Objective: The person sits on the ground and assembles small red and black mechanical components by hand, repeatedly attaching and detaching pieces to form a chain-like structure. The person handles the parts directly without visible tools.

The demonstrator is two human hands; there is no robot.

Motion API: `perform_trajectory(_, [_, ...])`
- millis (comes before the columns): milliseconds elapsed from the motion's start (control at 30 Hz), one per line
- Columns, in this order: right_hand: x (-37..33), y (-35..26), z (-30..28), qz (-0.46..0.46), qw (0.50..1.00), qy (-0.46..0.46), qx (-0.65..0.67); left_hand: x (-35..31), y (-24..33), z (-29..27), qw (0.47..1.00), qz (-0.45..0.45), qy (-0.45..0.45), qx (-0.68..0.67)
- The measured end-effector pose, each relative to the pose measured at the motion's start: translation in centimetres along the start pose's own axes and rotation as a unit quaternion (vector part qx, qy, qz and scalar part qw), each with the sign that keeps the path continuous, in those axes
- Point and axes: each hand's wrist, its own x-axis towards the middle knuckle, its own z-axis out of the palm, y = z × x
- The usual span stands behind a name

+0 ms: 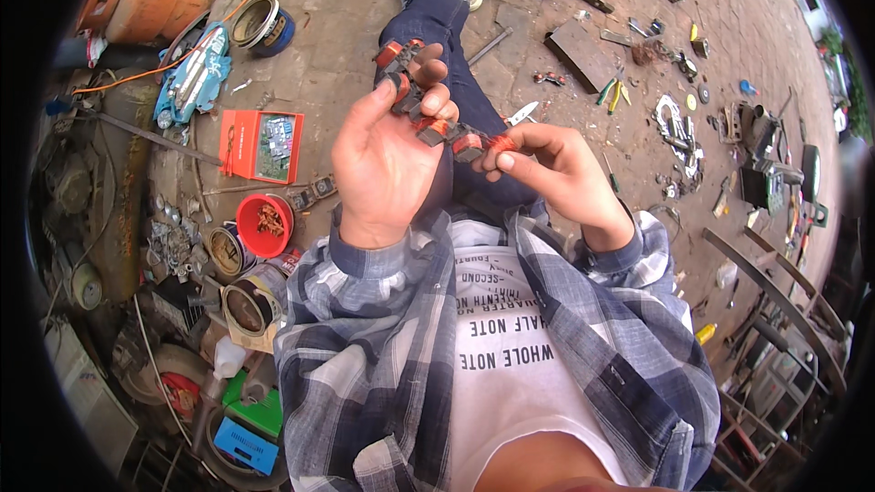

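A chain of dark segments wound with reddish-orange wire, like motor stator coils (pixel 433 132), stretches between my two hands above my legs. My left hand (pixel 387 164) faces palm up, its thumb and fingers closed around the upper part of the chain. At the chain's right end, my right hand (pixel 565 173) pinches the last winding between thumb and fingertips. Whether a loose wire end is in that pinch is too small to tell. A small red and dark piece (pixel 549 78) resembling these coils lies on the ground beyond my right hand.
To the left are a red bucket (pixel 244 228) of copper-coloured scraps, an open red box (pixel 237 144), tins (pixel 239 305) and an orange gas cylinder (pixel 159 0). On the right lie pliers (pixel 612 93), a dark metal block (pixel 583 61) and curved metal strips (pixel 761 278).
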Motion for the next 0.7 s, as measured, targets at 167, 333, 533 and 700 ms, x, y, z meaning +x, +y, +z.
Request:
perform_trajectory(167, [-0.2,0.1,-0.8,-0.009,0.999,0.025,0.033,-0.2,-0.1,0.0,0.999,-0.019,-0.034,-0.015])
perform_trajectory(333, [-0.3,0.4,-1.3,-0.014,0.998,0.063,0.025,-0.2,-0.3,1.0,0.999,-0.008,0.006,0.051])
perform_trajectory(533, [-0.3,0.5,-1.9,-0.044,0.992,0.119,-0.004,-0.4,-0.3,1.1,0.997,-0.002,-0.031,0.073])
perform_trajectory(700, [-0.5,-0.2,-2.3,-0.085,0.974,0.203,-0.047,-0.5,-0.5,2.0,0.986,0.028,-0.025,0.16])
